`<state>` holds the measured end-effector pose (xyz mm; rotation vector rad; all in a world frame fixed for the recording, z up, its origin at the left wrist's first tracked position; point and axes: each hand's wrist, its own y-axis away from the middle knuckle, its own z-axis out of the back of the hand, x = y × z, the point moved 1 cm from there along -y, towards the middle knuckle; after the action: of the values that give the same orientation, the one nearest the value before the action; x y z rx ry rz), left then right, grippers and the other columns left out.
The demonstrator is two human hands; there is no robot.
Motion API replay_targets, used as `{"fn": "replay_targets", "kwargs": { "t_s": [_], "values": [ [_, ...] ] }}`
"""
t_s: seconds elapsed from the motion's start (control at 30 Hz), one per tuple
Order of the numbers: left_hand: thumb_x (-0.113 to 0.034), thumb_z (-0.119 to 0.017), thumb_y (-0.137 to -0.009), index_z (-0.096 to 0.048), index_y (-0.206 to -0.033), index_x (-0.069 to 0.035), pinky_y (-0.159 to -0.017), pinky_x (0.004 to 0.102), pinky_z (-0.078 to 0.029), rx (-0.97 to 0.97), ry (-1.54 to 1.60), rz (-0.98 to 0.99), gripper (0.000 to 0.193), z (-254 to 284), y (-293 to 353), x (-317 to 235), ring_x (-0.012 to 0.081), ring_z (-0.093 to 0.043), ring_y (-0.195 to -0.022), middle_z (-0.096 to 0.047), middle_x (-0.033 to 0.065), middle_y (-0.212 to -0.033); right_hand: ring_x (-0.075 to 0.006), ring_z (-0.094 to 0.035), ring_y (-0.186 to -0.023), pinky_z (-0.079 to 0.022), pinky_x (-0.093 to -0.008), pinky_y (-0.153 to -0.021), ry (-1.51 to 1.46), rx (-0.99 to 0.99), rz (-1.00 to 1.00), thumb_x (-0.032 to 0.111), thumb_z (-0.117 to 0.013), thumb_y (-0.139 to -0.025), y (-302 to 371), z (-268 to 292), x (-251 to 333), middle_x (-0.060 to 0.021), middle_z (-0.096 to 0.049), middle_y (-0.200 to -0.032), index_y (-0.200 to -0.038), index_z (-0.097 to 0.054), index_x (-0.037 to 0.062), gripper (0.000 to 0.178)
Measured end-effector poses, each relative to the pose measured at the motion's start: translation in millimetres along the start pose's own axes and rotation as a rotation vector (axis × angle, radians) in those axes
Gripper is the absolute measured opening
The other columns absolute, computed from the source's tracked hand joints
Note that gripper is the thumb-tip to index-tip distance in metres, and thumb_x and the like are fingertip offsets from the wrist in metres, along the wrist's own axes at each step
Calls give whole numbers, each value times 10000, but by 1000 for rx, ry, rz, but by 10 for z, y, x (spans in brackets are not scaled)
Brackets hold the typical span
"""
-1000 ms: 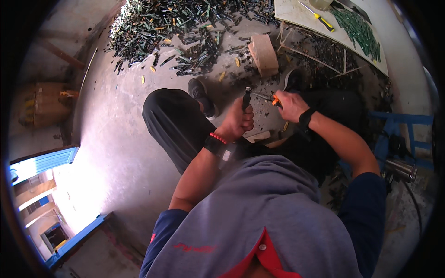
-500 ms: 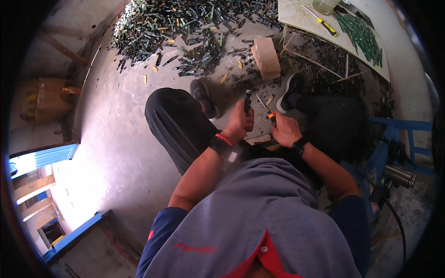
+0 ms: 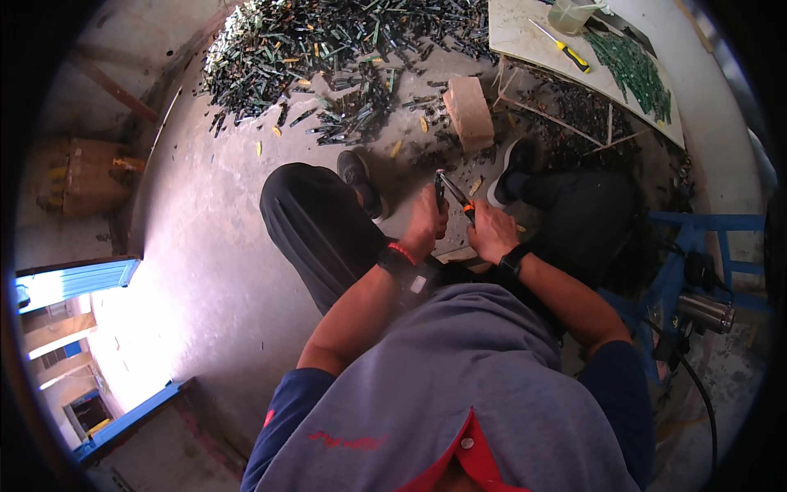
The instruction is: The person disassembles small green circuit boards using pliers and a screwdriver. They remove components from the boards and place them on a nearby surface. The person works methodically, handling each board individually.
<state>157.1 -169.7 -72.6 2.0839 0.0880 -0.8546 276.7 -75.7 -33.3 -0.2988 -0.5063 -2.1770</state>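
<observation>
Between my knees, my left hand (image 3: 424, 220) is closed around a narrow dark strip (image 3: 440, 191), held roughly upright. My right hand (image 3: 493, 234) grips a screwdriver (image 3: 456, 193) with a bright metal shaft and an orange and black handle. Its tip meets, or nearly meets, the upper end of the strip; the exact contact is too small to make out. My fingers hide the lower part of the strip and much of the handle.
A heap of dark and green strips (image 3: 328, 61) covers the far floor. Beyond my feet lies a tan block (image 3: 469, 113). At far right a pale board (image 3: 525, 37) bears a yellow-handled screwdriver (image 3: 561, 47), green strips (image 3: 630, 74) and a tub (image 3: 570, 15). A blue frame (image 3: 689, 246) stands right.
The screwdriver has moved left and its tip has come up to the strip's upper end. My right hand has shifted left with it. My left hand still holds the strip.
</observation>
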Motion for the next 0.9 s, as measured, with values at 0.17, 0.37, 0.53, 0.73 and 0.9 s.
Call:
{"fn": "replay_targets", "kwargs": {
  "t_s": [0.17, 0.37, 0.53, 0.73, 0.9],
  "values": [
    [-589, -346, -939, -444, -680, -120, -384, 267, -188, -56, -47, -16, 544, -8, -49, 33, 90, -257, -393, -317, -47, -519, -379, -620, -891, -471, -482, -782, 1, -4, -32, 146, -579, -783, 11, 8, 49, -209, -626, -936, -993, -525, -8, 266],
    [-566, -293, -976, -492, -662, -48, -445, 325, -340, -199, -410, -407, 637, 7, -180, 151, 159, -443, -449, -464, 28, -537, -391, -620, -896, -469, -491, -784, -33, 28, -75, 151, -572, -780, -10, -20, 95, -229, -627, -952, -989, -526, -20, 273],
    [-420, -256, -1020, -544, -691, 23, -582, 496, -394, -329, -704, -451, 622, -123, -53, 37, 396, -548, -606, -517, 221, -600, -427, -608, -934, -452, -514, -816, -144, 146, -168, 181, -555, -789, -16, -15, 153, -271, -629, -976, -992, -518, -30, 295],
    [-402, -262, -1015, -599, -767, 50, -643, 534, -418, -363, -808, -453, 616, -100, -89, 52, 494, -572, -764, -574, 303, -727, -451, -578, -989, -432, -527, -849, -287, 219, -196, 209, -517, -803, -25, -59, 143, -298, -617, -995, -1012, -506, -35, 321],
    [-429, -246, -1009, -573, -706, 21, -657, 507, -425, -419, -870, -531, 634, -128, -108, 72, 467, -570, -715, -566, 247, -651, -431, -596, -934, -450, -474, -805, -569, 249, -169, 161, -516, -785, -88, -325, -18, -276, -618, -916, -990, -501, -54, 298]
  ]
}}
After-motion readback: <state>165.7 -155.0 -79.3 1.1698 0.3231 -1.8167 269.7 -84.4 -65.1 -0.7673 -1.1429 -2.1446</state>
